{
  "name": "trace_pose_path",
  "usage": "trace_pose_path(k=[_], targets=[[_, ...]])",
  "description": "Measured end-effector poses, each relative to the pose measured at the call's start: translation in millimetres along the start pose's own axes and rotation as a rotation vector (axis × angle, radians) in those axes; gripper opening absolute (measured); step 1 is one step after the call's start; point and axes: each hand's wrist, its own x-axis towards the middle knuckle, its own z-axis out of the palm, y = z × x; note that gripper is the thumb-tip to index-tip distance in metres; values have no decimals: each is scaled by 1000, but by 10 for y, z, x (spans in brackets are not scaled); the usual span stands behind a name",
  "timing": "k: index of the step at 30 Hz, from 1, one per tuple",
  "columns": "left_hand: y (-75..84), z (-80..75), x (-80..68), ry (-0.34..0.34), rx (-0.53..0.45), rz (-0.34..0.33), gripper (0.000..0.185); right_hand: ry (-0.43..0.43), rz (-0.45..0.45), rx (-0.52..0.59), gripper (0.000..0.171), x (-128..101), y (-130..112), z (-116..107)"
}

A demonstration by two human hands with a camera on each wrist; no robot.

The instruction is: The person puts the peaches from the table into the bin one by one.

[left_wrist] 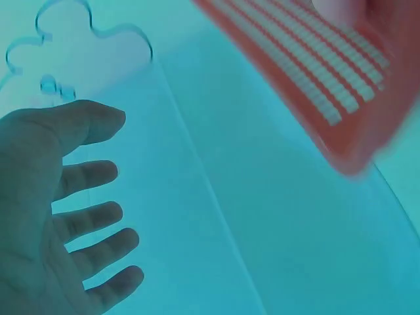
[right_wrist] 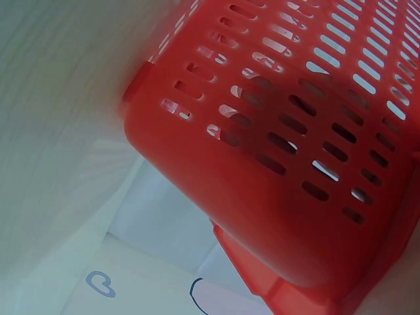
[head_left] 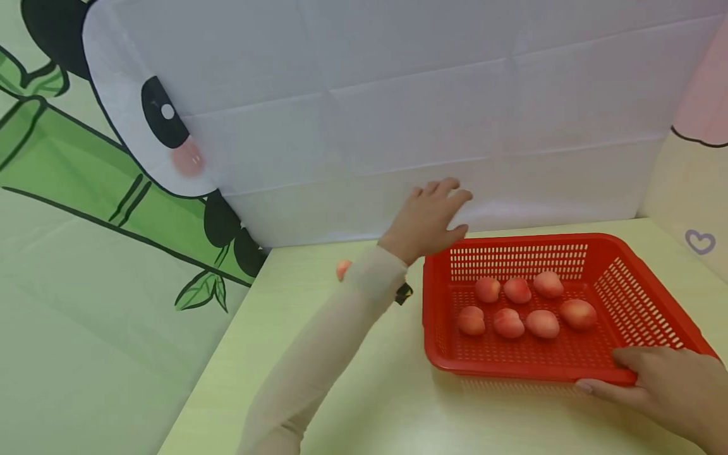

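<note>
A red slotted plastic basket [head_left: 654,309] sits on the pale green table [head_left: 375,404] and holds several pink peaches [head_left: 507,323]. My right hand [head_left: 617,374] grips the basket's near right rim, thumb on top and fingers underneath. My left hand [head_left: 449,203] hovers open with spread fingers just beyond the basket's far left corner and holds nothing. The left wrist view shows that open palm [left_wrist: 79,203] with the basket's corner [left_wrist: 328,85] off to the right. The right wrist view is filled by the basket's wall [right_wrist: 275,164]. One more peach [head_left: 343,268] lies on the table behind my left forearm.
A white cloth backdrop [head_left: 398,114] with a panda and bamboo print hangs right behind the table. A small dark object [head_left: 403,293] shows under my left sleeve. The table's left edge [head_left: 210,373] runs diagonally toward me.
</note>
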Motion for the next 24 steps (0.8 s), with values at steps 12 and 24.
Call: trace_pose_path(k=[12,24], targets=[[-1311,536,-648,-107,-187,-276,52,-31,9,-1,78,-9,2,-25],[-1634,1248,-962,-374,-328,-340,70,12,-16,56,57,-47,-40,-26]])
